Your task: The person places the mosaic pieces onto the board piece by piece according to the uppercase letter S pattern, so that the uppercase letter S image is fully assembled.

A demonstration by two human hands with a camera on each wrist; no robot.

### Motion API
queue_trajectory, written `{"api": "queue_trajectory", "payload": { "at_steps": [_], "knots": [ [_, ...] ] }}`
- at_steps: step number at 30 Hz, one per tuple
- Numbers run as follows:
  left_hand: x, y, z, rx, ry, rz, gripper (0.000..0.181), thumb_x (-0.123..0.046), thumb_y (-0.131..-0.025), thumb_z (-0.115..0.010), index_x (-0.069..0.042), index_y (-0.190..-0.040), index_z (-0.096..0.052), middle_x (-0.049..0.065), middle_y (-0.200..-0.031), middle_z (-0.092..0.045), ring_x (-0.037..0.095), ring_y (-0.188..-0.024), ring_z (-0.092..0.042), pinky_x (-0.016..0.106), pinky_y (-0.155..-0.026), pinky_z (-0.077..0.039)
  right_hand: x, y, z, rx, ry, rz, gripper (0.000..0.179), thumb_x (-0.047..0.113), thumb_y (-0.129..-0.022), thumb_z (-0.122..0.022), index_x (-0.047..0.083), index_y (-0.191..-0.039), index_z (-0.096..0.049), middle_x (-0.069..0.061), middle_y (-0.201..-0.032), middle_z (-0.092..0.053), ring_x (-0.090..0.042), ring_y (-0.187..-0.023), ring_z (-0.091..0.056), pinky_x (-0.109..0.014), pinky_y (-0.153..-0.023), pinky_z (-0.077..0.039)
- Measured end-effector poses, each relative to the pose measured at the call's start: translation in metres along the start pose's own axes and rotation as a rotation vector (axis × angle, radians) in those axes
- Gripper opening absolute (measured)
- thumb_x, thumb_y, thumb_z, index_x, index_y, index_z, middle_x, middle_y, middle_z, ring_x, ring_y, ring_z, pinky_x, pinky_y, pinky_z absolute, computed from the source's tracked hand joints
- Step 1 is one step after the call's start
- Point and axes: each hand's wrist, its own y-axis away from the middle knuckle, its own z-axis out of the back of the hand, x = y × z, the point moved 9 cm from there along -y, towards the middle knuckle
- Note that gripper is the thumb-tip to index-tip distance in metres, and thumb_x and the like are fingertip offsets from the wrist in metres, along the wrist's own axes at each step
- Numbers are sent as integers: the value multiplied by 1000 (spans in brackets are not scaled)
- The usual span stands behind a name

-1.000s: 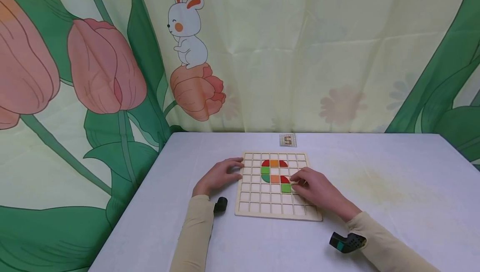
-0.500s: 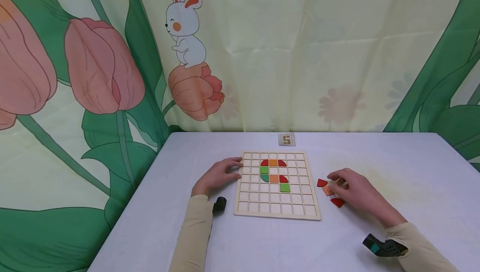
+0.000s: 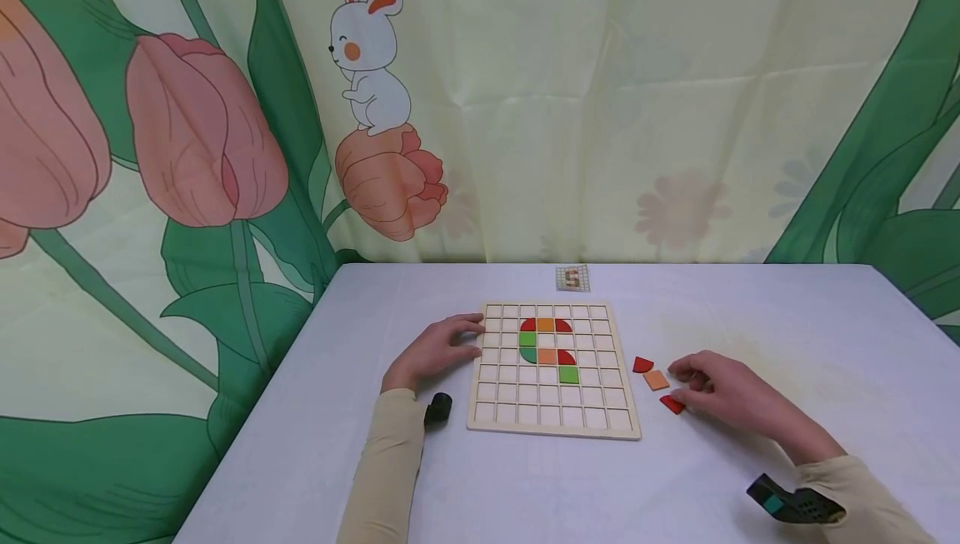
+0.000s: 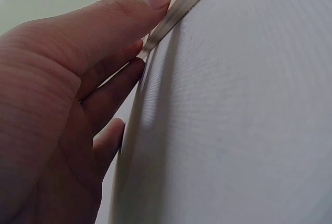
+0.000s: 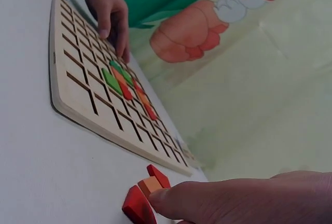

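Note:
A wooden grid board [image 3: 555, 432] lies on the table with coloured pieces in its cells, forming a curved figure. Among them are a light green square [image 3: 568, 375], an orange square [image 3: 545, 325] and a teal quarter-round [image 3: 528, 355]. My left hand [image 3: 438, 350] touches the board's left edge with fingers extended. To the right of the board, my right hand [image 3: 727, 390] is low over the table, fingers loosely bent. Its thumb tip is right at a red quarter-round [image 3: 672, 404]. Beside that lie a loose orange square [image 3: 656, 380] and another red quarter-round [image 3: 642, 365].
A small pattern card [image 3: 573, 278] lies behind the board near the table's far edge. The white-covered table [image 3: 375, 302] backs onto a printed curtain [image 3: 525, 152]. Dark wrist cameras [image 3: 795, 501] sit at both sleeves.
My right hand has left the board beside the light green square and moved right to the loose pieces, then slightly farther right and nearer, uncovering the orange square. My left hand stays put.

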Motion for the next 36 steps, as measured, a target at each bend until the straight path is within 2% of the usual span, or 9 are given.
{"api": "queue_trajectory", "payload": {
  "at_steps": [11,20,28,36],
  "knots": [
    [2,-2,-1,1,-5,4,39,-25,-90,-72,-15,-128,-64,-7,-148,-46,16,-141,-35,37,-115,-30,5,-1,-6,36,-24,-16,41,26,-80,-81,1,-108,-65,1,-93,-60,-15,-80,-52,-25,-65,-48],
    [1,-1,0,1,7,4,40,-25,-90,-72,-15,-128,-64,-7,-147,-47,16,-140,-36,38,-114,-31,8,1,-9,61,-34,-11,39,19,-77,-82,1,-106,-63,0,-92,-59,-16,-81,-51,-25,-66,-48],
    [1,0,0,1,12,9,39,-25,-90,-72,-16,-127,-65,-8,-147,-47,16,-140,-36,38,-114,-31,6,1,-13,86,-68,-49,29,14,-78,-81,5,-99,-63,2,-85,-59,-15,-78,-54,-23,-65,-50],
    [2,0,0,-2,30,23,41,-26,-89,-73,-16,-128,-64,-8,-148,-46,16,-141,-35,38,-115,-30,8,2,-14,92,-55,-11,22,12,-80,-79,9,-96,-64,5,-83,-59,-12,-75,-53,-23,-65,-50]
  ]
}}
